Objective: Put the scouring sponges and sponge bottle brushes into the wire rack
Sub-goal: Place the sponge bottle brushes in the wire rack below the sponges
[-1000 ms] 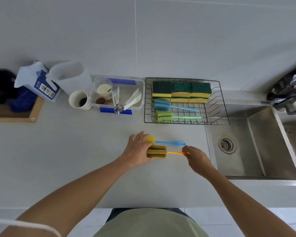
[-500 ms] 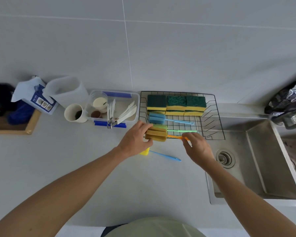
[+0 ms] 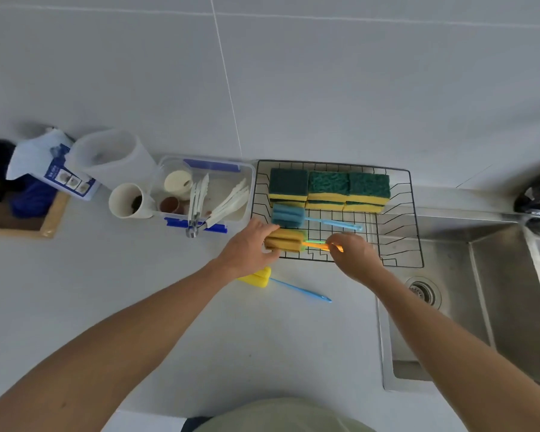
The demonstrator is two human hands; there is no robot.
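— Sponge brush with the orange handle: where do we have it?

— Over the front left of the wire rack. Our left hand is curled around its tan sponge head, and our right hand pinches the handle between fingertips. Whether the head already rests on the wires, we cannot tell.

— What else lies in the rack?

— Green-and-yellow scouring sponges stacked in a row along the back. In front of them, the blue sponge brush, handle pointing right. A green handle shows just beside the orange one; its head is hidden.

— Anything outside?

— The yellow-headed brush with a blue handle lies on the table, near our left wrist, in front of the rack. The sink is to the right.
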